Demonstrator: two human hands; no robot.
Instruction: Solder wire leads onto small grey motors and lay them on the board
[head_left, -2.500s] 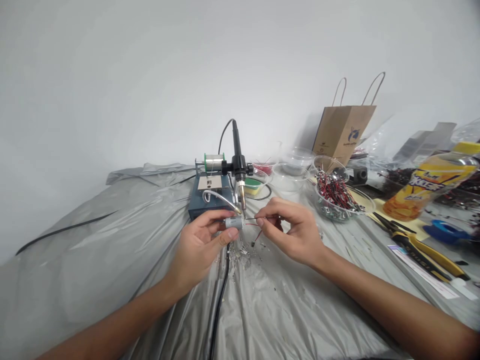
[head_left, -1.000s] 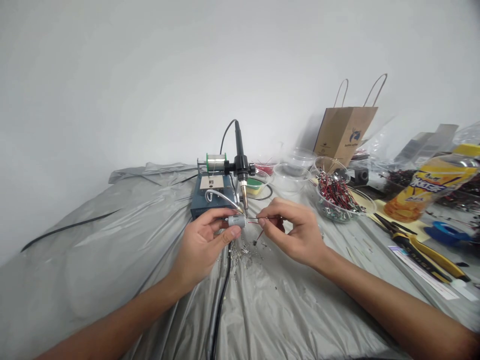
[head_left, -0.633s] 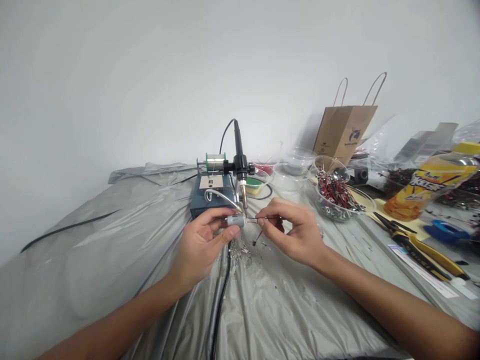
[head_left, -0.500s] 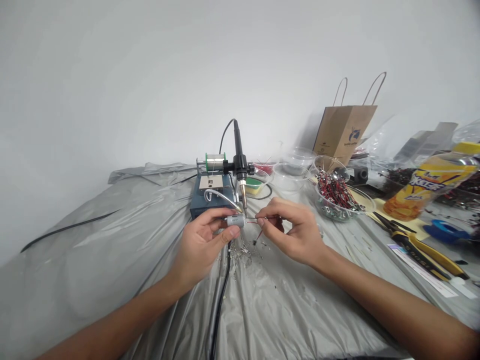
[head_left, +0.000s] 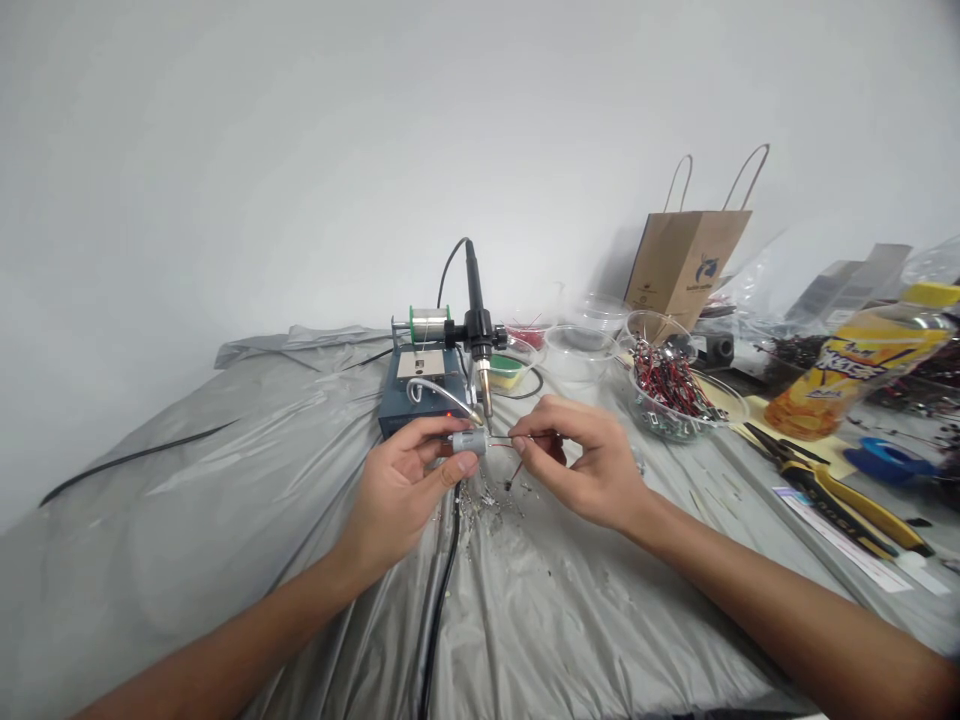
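My left hand (head_left: 401,490) pinches a small grey cylinder, which looks like a small motor (head_left: 469,441), between thumb and fingers. It lies on its side, its right end just beneath the tip of a soldering iron (head_left: 480,335). The iron is clamped upright, tip down; whether it touches the motor I cannot tell. Thin red and dark wires (head_left: 500,442) run from the motor's right end into my right hand (head_left: 585,460), closed on them by thumb and forefinger. One wire end with a small dark piece hangs below those fingers.
A blue soldering station (head_left: 397,395) carries a solder spool (head_left: 429,323) and a curved metal feed tube. Solder scraps litter the grey sheet (head_left: 525,620). To the right are a tub of wired boards (head_left: 679,400), pliers (head_left: 832,495), a bottle (head_left: 832,375) and a paper bag (head_left: 686,265).
A red light now glows on the soldering station. Both hands, the motor and the wires stay almost in place; the whole view has shifted very slightly.
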